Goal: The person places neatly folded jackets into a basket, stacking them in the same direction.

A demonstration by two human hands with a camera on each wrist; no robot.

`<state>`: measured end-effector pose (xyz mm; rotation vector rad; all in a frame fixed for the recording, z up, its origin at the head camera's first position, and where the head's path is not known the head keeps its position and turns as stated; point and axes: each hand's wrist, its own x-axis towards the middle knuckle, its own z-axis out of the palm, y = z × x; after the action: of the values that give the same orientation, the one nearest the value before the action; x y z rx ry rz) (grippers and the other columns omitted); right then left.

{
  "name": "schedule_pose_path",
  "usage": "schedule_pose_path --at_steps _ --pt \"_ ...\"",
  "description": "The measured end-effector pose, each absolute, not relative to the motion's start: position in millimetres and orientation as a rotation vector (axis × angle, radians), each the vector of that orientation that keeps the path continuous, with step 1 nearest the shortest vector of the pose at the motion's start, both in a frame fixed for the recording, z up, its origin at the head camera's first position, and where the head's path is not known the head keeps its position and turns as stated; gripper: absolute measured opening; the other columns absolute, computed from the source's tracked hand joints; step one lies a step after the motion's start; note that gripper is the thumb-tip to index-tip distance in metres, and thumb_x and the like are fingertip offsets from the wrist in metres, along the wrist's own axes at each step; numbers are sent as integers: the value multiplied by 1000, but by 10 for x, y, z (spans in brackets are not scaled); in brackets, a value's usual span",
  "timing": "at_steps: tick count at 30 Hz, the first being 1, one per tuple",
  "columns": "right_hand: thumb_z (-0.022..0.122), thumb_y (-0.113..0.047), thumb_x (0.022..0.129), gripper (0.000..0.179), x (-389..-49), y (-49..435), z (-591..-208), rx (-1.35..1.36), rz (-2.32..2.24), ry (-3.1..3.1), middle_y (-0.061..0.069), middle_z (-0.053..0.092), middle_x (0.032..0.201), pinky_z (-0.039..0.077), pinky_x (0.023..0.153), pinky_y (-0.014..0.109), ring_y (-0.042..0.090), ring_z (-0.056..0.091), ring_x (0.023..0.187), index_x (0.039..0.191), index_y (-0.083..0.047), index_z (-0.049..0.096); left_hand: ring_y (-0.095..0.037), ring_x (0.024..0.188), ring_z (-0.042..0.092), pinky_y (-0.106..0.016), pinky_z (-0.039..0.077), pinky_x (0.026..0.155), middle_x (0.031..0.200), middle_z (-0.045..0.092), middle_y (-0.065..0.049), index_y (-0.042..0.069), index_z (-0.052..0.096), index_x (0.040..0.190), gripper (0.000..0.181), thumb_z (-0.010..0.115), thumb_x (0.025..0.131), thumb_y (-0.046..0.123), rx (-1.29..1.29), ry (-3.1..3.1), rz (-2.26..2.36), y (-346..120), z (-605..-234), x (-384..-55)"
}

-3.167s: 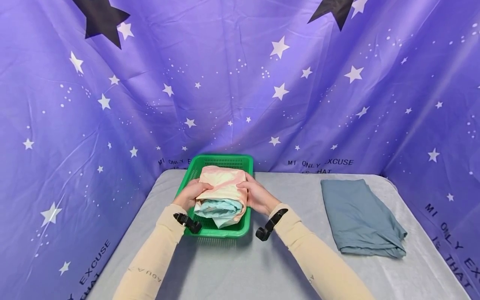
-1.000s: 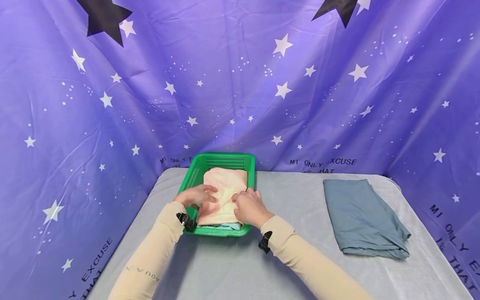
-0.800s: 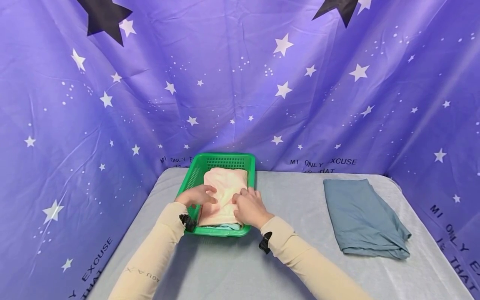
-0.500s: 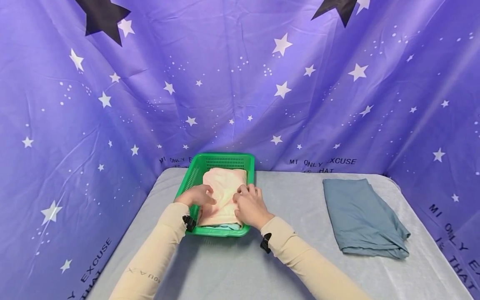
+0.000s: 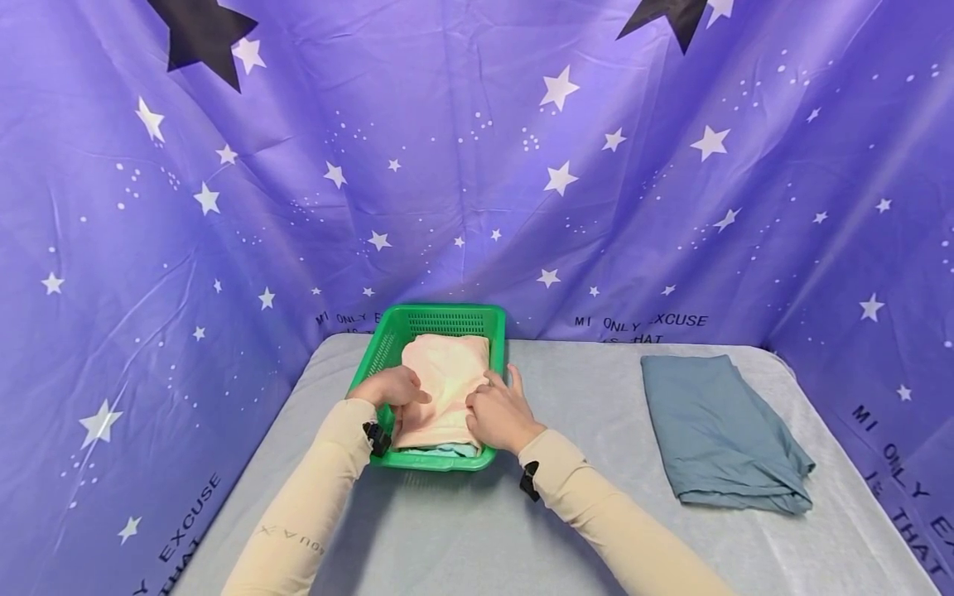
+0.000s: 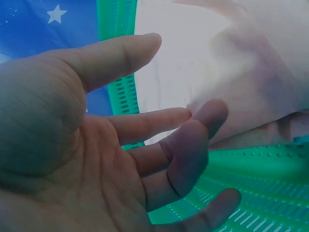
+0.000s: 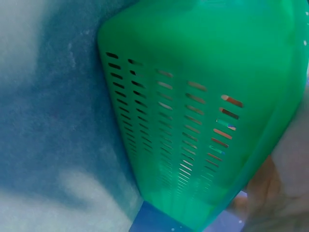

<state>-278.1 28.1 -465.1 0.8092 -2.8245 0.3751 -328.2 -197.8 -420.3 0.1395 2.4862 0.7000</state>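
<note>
In the head view a folded pale pink cloth (image 5: 447,364) lies in a green plastic basket (image 5: 495,331). A strip of light teal fabric (image 5: 447,450) shows under its front edge. My left hand (image 5: 391,386) reaches over the basket's left rim above the cloth. The left wrist view shows that left hand (image 6: 106,140) with a straight thumb and loosely bent fingers, holding nothing. Over the right rim, my right hand (image 5: 501,414) has its thumb side at the cloth's right edge and outer fingers raised. The right wrist view mostly shows the basket's slotted side (image 7: 193,125), which hides its fingertips.
A folded grey-blue cloth (image 5: 719,434) lies on the right part of the grey-covered table (image 5: 574,497). Behind and at both sides hangs a purple curtain (image 5: 462,165) printed with stars.
The pink cloth bundle, earlier held in both hands over the basket, now lies flat inside it. Lately, the left fingers have drawn in slightly and the right outer fingers have spread.
</note>
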Motion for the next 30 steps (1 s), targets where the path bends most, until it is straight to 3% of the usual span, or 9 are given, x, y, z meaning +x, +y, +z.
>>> schedule_pose_path --at_steps 2,5,7,9,13,17,20,23,30 --pt "64 -21 94 15 -2785 279 -4638 816 373 -2841 0 77 106 14 120 70 33 51 137 87 -18 77 -33 67 74 -31 45 57 52 59 -3 11 53 73 33 65 100 27 119 2490 694 -1977 -4215 -3302" --pt "63 -21 94 15 -2788 284 -4630 823 416 -2838 0 77 108 13 120 71 33 51 136 88 -18 76 -28 57 69 -25 28 47 53 57 -2 17 43 63 45 66 100 29 97 2502 671 -1975 -4224 -3320" --pt "63 -19 94 14 -2793 300 -4632 830 478 -2808 1 76 111 14 120 71 33 53 135 92 -17 77 -22 52 66 -26 30 46 55 59 -4 13 53 72 36 65 100 31 89 2507 673 -1978 -4213 -3312" --pt "63 -19 95 15 -2797 330 -4638 842 552 -2764 1 75 115 17 119 70 31 55 132 98 -16 78 -20 50 64 -28 42 53 58 63 -7 4 65 96 28 64 101 32 101 2526 685 -1988 -4189 -3291" --pt "64 -17 95 18 -2800 435 -4641 840 747 -2664 3 72 121 24 118 65 29 57 126 108 -13 76 -21 63 69 -39 56 84 79 72 -11 -2 53 144 57 65 100 34 157 2645 720 -2012 -4107 -3226" --pt "66 -16 94 17 -2780 611 -4605 755 1020 -2576 6 70 124 34 114 60 29 58 124 108 -13 75 -23 77 69 -40 54 76 97 70 -13 2 56 143 54 67 99 31 187 2790 852 -2034 -4020 -3165" --pt "66 -14 95 17 -2755 798 -4576 652 1203 -2522 4 71 118 45 105 54 26 62 116 109 -12 75 -22 76 66 -35 50 67 96 67 -13 8 59 140 47 67 99 28 187 2872 1034 -2031 -3963 -3088" --pt "66 -12 96 16 -2712 1011 -4570 548 1321 -2469 3 72 113 53 95 45 21 66 106 109 -12 75 -18 74 65 -32 49 68 90 68 -8 12 63 136 39 67 99 24 213 2944 1253 -1984 -3927 -2974" --pt "66 -12 99 13 -2536 1485 -4696 363 1436 -2375 1 76 105 53 84 26 12 67 99 107 -15 75 -20 73 70 -30 57 72 88 74 -16 9 71 119 24 67 96 8 226 2864 1913 -1651 -4043 -2767"
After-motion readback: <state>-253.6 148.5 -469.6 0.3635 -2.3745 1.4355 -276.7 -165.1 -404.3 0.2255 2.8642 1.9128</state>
